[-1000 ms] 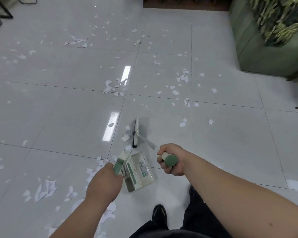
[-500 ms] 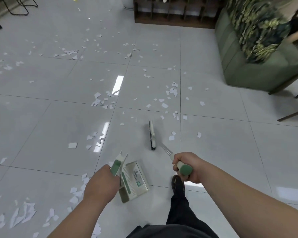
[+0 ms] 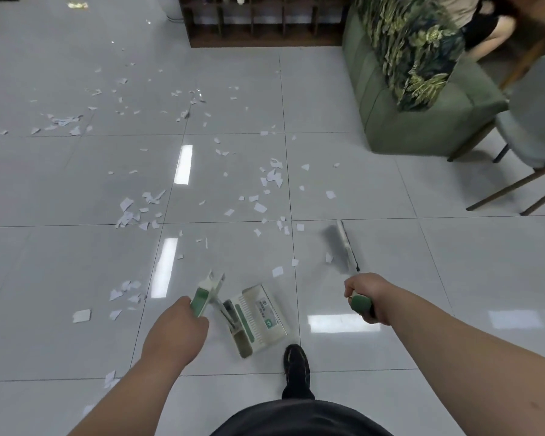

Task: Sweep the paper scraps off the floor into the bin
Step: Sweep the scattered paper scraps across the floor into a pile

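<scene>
My left hand [image 3: 175, 330] grips the green-and-white handle of a dustpan [image 3: 258, 319] that hangs low over the grey tiled floor. My right hand [image 3: 367, 297] grips the green end of a broom handle. The broom head [image 3: 342, 247] is out to the front right, blurred with motion, beside a few scraps. White paper scraps [image 3: 272, 179] lie scattered over the tiles ahead, with more scraps [image 3: 139, 209] to the left and near my left hand. No bin is in view.
A green sofa [image 3: 422, 121] with a leaf-patterned throw stands at the right, and a grey chair [image 3: 535, 121] beside it. A dark wooden shelf [image 3: 258, 23] is at the back. My black shoe [image 3: 296, 363] is below the dustpan. A person sits behind the sofa.
I have stepped forward and the view has lifted. The broom head has swung from beside the dustpan out to the right. The dustpan stays held in my left hand.
</scene>
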Tool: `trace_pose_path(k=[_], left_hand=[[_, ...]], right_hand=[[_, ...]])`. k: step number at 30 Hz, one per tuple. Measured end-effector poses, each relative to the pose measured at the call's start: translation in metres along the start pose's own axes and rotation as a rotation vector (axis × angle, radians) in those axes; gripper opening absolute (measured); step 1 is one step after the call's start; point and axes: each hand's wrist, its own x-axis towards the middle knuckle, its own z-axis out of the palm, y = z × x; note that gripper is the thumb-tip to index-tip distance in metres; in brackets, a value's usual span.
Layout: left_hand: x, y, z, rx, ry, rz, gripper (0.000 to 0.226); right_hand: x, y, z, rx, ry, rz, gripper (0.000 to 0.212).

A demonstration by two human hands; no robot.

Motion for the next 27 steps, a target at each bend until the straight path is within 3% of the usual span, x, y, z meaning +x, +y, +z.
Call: trace_pose_path(k=[6, 18, 27], left_hand=[[0.021, 0.039, 0.008, 0.006, -0.003, -0.073, 0.005], [0.007, 0.013, 0.008, -0.016, 0.011, -0.252, 0.005], [-0.02, -0.02, 0.004, -0.133, 0.108, -0.443, 0.006]], right_hand=[[0.036, -0.025, -0.021, -0.124, -0.053, 0.028, 0.015], [-0.011, -0.096, 0.14, -0.103, -0.559, 0.122, 0.009], [0.017, -0.111, 0.145, -0.07, -0.762, 0.169, 0.014]])
